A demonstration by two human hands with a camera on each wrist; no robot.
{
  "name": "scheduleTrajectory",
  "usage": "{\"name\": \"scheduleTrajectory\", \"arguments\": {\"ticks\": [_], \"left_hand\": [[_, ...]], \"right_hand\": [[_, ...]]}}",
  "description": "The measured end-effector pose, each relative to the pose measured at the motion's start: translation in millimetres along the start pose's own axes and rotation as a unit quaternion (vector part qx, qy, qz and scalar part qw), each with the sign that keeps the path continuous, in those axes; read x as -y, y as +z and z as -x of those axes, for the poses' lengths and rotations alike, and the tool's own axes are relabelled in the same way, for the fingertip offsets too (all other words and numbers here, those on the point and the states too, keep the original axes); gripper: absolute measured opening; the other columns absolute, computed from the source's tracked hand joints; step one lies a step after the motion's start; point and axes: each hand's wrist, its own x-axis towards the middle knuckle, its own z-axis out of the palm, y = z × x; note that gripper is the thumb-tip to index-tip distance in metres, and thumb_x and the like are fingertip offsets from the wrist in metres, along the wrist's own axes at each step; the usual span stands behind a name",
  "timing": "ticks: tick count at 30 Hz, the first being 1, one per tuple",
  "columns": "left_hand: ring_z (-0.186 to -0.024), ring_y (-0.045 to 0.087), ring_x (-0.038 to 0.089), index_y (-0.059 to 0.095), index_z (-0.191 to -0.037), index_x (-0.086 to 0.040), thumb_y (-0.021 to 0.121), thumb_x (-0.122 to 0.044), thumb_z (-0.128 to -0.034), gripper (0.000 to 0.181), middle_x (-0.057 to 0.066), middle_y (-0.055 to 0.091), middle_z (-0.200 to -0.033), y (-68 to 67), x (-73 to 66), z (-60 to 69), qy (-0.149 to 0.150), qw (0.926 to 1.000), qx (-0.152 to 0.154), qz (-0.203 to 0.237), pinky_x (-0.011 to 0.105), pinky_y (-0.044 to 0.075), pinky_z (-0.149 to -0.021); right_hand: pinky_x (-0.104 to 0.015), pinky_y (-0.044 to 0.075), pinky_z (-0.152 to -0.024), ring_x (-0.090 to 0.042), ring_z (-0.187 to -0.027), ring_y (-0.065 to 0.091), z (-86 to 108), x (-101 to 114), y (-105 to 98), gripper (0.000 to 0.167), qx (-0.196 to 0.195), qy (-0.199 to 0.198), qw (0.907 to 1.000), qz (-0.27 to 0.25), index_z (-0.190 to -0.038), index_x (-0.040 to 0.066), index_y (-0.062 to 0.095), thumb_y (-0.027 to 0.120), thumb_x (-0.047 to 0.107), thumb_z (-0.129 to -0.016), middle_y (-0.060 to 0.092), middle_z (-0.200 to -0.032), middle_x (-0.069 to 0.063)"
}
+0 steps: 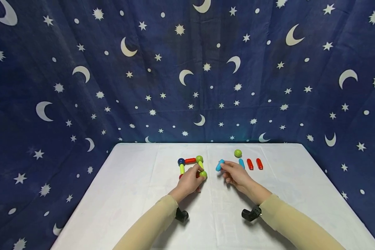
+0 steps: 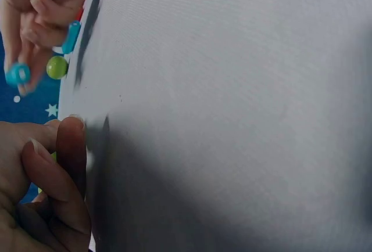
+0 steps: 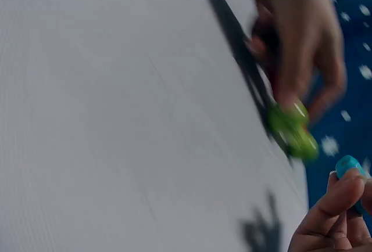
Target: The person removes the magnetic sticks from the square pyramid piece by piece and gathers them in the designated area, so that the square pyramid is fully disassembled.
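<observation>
A square of magnetic rods and balls lies on the white table, partly covered by my left hand [image 1: 190,180]. Thumb and fingers of that hand pinch the near right green ball [image 1: 203,175]. The square's far side has a navy ball [image 1: 181,161], a red rod [image 1: 190,160] and another green ball; a yellow-green rod [image 1: 182,169] forms its left side. Its near side is mostly hidden. To the right, my right hand [image 1: 238,175] holds a blue rod [image 1: 219,165] between thumb and fingertips, above the table. The right wrist view shows this blue rod's end [image 3: 349,165].
Beyond the right hand lie a loose green ball [image 1: 238,153], a second blue rod [image 1: 241,162] and two red rods, one [image 1: 250,164] left of the other [image 1: 259,164]. A dark blue curtain [image 1: 162,76] with moons and stars hangs behind the table [image 1: 128,208].
</observation>
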Motion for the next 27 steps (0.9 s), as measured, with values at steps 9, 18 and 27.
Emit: {"name": "scheduleTrajectory", "arguments": {"ticks": [9, 18, 27], "left_hand": [[-0.047, 0.061, 0.013, 0.058, -0.121, -0.013, 0.073, -0.02, -0.0977, 0.029, 0.003, 0.056, -0.095, -0.1, 4.1, -1.2, 0.008, 0.9999, -0.003, 0.005, 0.029, 0.051, -0.046], [-0.047, 0.06, 0.013, 0.057, -0.122, -0.014, 0.072, -0.021, -0.0981, 0.029, 0.004, 0.056, -0.098, -0.7, 0.7, 1.1, -0.005, 1.0, 0.001, 0.006, 0.029, 0.051, -0.046], [-0.048, 0.06, 0.012, 0.057, -0.123, -0.014, 0.072, -0.021, -0.0987, 0.029, 0.005, 0.056, -0.099, -0.2, 0.2, 1.2, -0.005, 1.0, -0.002, -0.001, 0.028, 0.05, -0.046]], "right_hand": [[-0.02, 0.052, -0.061, -0.005, -0.071, 0.059, 2.0, 35, -114, 0.064, -0.097, -0.019, 0.99, 0.101, -0.153, -0.005, 0.036, 0.06, 0.032, -0.105, 0.065, -0.091, 0.005], [-0.029, 0.05, -0.065, -0.017, -0.077, 0.054, -0.6, 22, -176, 0.054, -0.135, 0.029, 0.9484, 0.285, -0.139, -0.01, 0.046, 0.06, 0.027, -0.103, 0.059, -0.09, -0.005], [-0.03, 0.052, -0.064, -0.02, -0.078, 0.057, -9.1, 18, -184, 0.051, -0.141, 0.029, 0.9396, 0.311, -0.133, -0.013, 0.051, 0.064, 0.024, -0.101, 0.063, -0.094, -0.011]]}}
